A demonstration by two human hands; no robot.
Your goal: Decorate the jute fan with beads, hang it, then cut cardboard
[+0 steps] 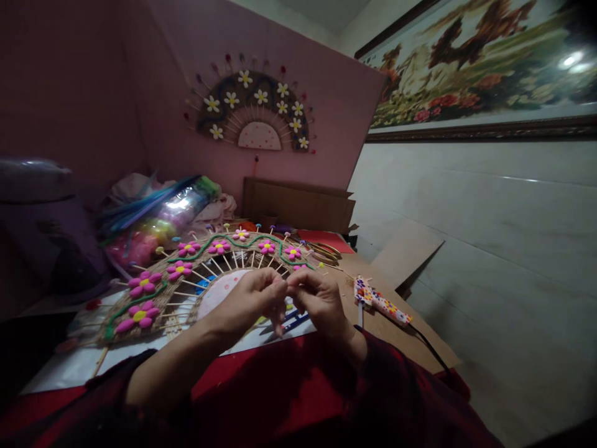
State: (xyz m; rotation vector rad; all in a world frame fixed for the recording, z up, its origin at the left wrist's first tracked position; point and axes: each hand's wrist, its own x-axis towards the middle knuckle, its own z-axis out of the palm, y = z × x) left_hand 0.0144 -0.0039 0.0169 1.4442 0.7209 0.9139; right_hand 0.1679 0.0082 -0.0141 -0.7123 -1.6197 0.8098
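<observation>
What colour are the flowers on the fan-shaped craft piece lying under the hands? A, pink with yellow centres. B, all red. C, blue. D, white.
A: the flowers along the rim of the fan-shaped craft piece are pink with yellow centres.

Just beyond where our left hand (254, 298) and right hand (317, 298) pinch together, we see a fan (186, 274) of rough woven fibre with thin wooden sticks and matt, soft-looking pink flowers. Right of our grip lies a glossy plastic glue gun (380, 302) on matt brown cardboard (405, 249); farther left, shiny plastic bags (158, 218).
</observation>
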